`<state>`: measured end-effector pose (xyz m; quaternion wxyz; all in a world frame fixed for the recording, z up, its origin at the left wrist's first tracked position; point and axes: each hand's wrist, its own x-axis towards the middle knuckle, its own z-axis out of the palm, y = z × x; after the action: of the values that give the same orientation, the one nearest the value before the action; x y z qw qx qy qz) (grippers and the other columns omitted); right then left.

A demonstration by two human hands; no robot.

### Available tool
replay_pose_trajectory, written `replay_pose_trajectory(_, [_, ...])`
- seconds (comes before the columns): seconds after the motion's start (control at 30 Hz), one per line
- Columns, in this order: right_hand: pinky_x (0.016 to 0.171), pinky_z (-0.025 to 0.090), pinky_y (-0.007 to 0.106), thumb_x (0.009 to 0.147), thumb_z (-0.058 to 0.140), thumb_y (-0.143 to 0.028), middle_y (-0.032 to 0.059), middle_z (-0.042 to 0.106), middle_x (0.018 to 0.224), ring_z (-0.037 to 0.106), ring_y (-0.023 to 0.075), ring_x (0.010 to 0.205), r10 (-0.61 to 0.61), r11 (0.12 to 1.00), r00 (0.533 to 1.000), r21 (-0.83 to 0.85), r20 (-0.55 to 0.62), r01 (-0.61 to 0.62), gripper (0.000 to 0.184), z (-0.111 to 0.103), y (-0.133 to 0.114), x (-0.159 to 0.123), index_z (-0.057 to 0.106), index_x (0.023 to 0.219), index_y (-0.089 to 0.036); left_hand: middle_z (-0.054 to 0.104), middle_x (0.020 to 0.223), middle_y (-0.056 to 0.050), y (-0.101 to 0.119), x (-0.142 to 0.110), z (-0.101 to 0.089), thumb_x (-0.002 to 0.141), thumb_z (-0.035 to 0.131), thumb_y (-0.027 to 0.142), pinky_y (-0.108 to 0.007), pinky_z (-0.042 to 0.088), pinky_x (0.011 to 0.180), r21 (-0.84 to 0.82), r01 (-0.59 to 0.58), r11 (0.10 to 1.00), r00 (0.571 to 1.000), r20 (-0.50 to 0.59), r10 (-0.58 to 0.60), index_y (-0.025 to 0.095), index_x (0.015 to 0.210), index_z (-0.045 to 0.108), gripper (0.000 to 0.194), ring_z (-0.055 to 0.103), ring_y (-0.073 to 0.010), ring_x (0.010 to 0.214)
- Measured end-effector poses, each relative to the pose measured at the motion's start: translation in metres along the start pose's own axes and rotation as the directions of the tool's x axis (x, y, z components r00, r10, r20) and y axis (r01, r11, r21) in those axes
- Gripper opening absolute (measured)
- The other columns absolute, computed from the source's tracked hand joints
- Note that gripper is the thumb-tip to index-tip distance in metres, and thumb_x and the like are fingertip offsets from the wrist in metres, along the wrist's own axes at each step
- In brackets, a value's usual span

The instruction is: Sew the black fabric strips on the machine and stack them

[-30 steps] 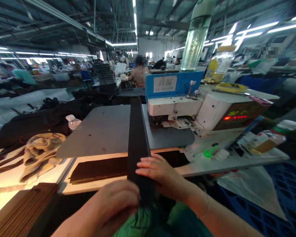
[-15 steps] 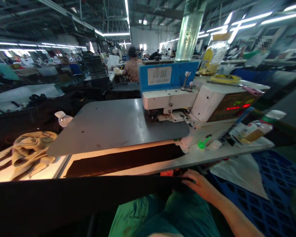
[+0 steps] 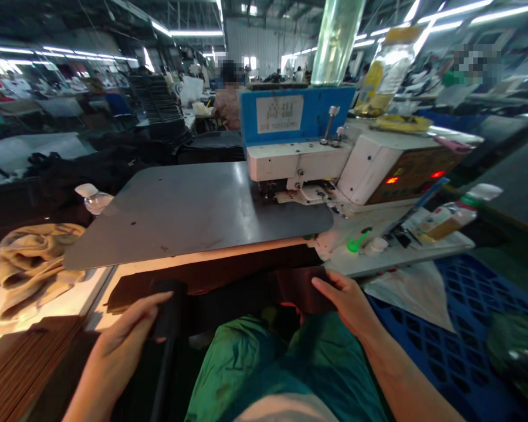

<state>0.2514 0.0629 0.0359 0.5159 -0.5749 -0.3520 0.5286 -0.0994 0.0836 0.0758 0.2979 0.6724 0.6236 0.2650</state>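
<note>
A long black fabric strip (image 3: 229, 293) lies along the near edge of the table in front of the grey machine plate (image 3: 189, 208). My left hand (image 3: 123, 340) is closed around the strip's left end, which hangs down over the table edge. My right hand (image 3: 347, 302) grips the strip's right end, thumb on top and fingers curled under it. My green-clothed lap (image 3: 264, 369) is just below both hands.
A white and blue sewing machine (image 3: 334, 158) with red lit display stands right of the plate. A beige cloth (image 3: 26, 266) and a stack of dark strips (image 3: 22, 363) lie left. A blue crate (image 3: 444, 328) sits at right. Other people work in the background.
The strip lay lengthwise up the plate, was swung sideways across my lap, and now lies along the table's near edge. The left hand has come back into view gripping its end.
</note>
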Motion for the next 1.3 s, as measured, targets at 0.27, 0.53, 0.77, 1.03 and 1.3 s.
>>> replay_pose_trajectory(0.27, [0.073, 0.052, 0.029, 0.076, 0.060, -0.037, 0.0048, 0.067, 0.097, 0.063, 0.0184, 0.085, -0.158, 0.962, 0.972, -0.193, 0.175, 0.191, 0.033, 0.029, -0.024, -0.025, 0.059, 0.105, -0.021, 0.059, 0.090, -0.004, 0.081, 0.002, 0.068, 0.085, 0.043, 0.031, -0.029, 0.047, 0.076, -0.249, -0.243, 0.937, 0.939, 0.181, 0.292, 0.026, 0.102, 0.062, 0.025, 0.056, -0.0178, 0.085])
replay_pose_trajectory(0.53, [0.083, 0.049, 0.028, 0.090, 0.041, -0.028, 0.0057, 0.062, 0.110, 0.059, 0.0155, 0.096, -0.346, 0.783, 0.859, -0.389, 0.378, 0.486, 0.031, 0.042, -0.018, -0.032, 0.054, 0.118, -0.025, 0.058, 0.103, -0.006, 0.090, 0.006, 0.111, 0.084, 0.050, 0.033, -0.029, 0.041, 0.090, -0.417, -0.249, 0.874, 0.884, 0.272, 0.381, 0.021, 0.106, 0.057, 0.026, 0.051, -0.0190, 0.101])
replay_pose_trajectory(0.77, [0.083, 0.049, 0.034, 0.088, 0.043, -0.019, 0.0072, 0.061, 0.101, 0.057, 0.0179, 0.096, -0.555, 0.515, 0.730, -0.525, 0.399, 0.678, 0.030, 0.049, -0.017, -0.021, 0.057, 0.114, -0.025, 0.062, 0.103, -0.002, 0.078, 0.015, 0.114, 0.086, 0.044, 0.027, -0.028, 0.040, 0.092, -0.515, -0.048, 0.856, 0.896, 0.357, 0.265, 0.021, 0.107, 0.059, 0.026, 0.055, -0.0172, 0.098])
replay_pose_trajectory(1.03, [0.079, 0.052, 0.032, 0.088, 0.041, -0.015, 0.0103, 0.064, 0.095, 0.060, 0.0190, 0.089, -0.571, 0.149, 0.602, -0.650, 0.558, 0.745, 0.028, 0.051, -0.020, -0.018, 0.059, 0.109, -0.016, 0.063, 0.087, -0.001, 0.081, 0.014, 0.112, 0.086, 0.041, 0.026, -0.025, 0.043, 0.079, -0.437, -0.063, 0.897, 0.892, 0.378, 0.247, 0.019, 0.093, 0.062, 0.022, 0.057, -0.0162, 0.086])
replay_pose_trajectory(1.3, [0.070, 0.052, 0.032, 0.086, 0.037, -0.012, 0.0116, 0.063, 0.087, 0.060, 0.0201, 0.079, -0.536, 0.023, 0.597, -0.696, 0.597, 0.717, 0.023, 0.056, -0.011, -0.013, 0.060, 0.089, -0.013, 0.060, 0.077, -0.001, 0.082, 0.014, 0.113, 0.085, 0.039, 0.019, -0.024, 0.042, 0.069, -0.220, -0.221, 0.950, 0.891, 0.351, 0.288, 0.019, 0.071, 0.052, 0.019, 0.055, -0.0144, 0.073])
